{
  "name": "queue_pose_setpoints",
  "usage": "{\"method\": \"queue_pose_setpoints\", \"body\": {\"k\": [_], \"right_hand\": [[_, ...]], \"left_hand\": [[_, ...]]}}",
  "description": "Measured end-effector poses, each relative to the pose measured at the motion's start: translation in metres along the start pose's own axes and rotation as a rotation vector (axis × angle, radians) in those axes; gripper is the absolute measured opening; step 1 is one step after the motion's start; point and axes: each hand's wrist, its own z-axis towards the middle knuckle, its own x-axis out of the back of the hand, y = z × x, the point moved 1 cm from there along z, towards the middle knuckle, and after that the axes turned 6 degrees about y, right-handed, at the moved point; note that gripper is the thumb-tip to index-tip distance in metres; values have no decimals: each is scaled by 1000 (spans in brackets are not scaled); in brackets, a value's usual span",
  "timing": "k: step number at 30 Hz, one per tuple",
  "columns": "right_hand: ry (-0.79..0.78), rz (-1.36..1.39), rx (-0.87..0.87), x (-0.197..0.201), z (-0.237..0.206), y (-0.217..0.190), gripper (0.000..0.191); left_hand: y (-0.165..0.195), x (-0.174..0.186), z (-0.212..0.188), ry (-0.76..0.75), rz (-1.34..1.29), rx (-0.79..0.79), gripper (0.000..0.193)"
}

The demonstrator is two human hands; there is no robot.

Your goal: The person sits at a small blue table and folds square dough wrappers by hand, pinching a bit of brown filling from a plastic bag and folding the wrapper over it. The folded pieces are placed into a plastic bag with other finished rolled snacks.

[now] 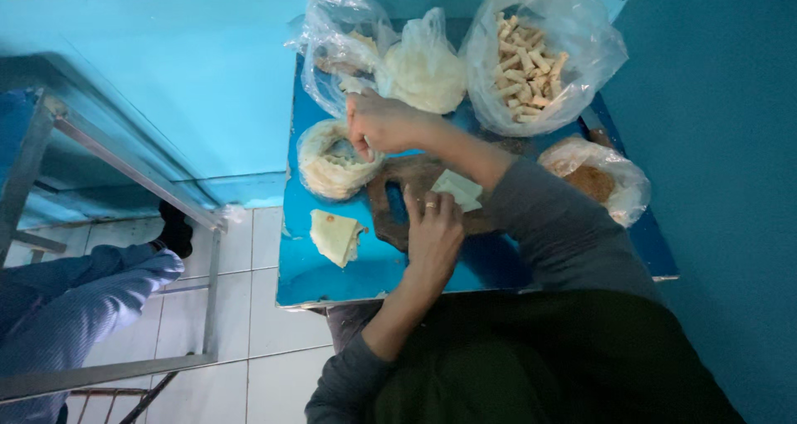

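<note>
My right hand (380, 125) reaches across the blue table (349, 279) into an open plastic bag of pale food (320, 171), fingertips pinched on its contents. My left hand (432, 237), with a ring on it, lies flat on a dark wooden board (388, 216), fingers apart. Its fingertips are beside a pale square wrapper sheet (458, 190) lying on the board. A folded stack of pale wrappers (334, 237) rests on the table to the left of the board.
Plastic bags stand at the table's far side: one of rolled sticks (527, 67), one of white dough (423, 71), another (336, 46) partly hidden. A bag of brown crumbs (594, 183) sits right. Metal frame (124, 166) and another person's leg (83, 295) left, over tiled floor.
</note>
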Motion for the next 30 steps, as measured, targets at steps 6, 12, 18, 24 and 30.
{"method": "queue_pose_setpoints", "body": {"k": [6, 12, 18, 24, 30], "right_hand": [[122, 356, -40, 24, -110, 5, 47], [292, -129, -266, -3, -205, -36, 70], [258, -444, -209, -34, -207, -44, 65], [248, -660, -308, -19, -203, -45, 71], [483, -227, -559, 18, -247, -82, 68]], "left_hand": [[-4, 11, -8, -34, 55, -19, 38], [-3, 15, -10, -59, 74, -45, 41], [-7, 15, -11, -121, 119, -32, 48], [-15, 23, -14, -124, 18, -40, 44], [-21, 26, -15, -133, 44, -46, 47]]}}
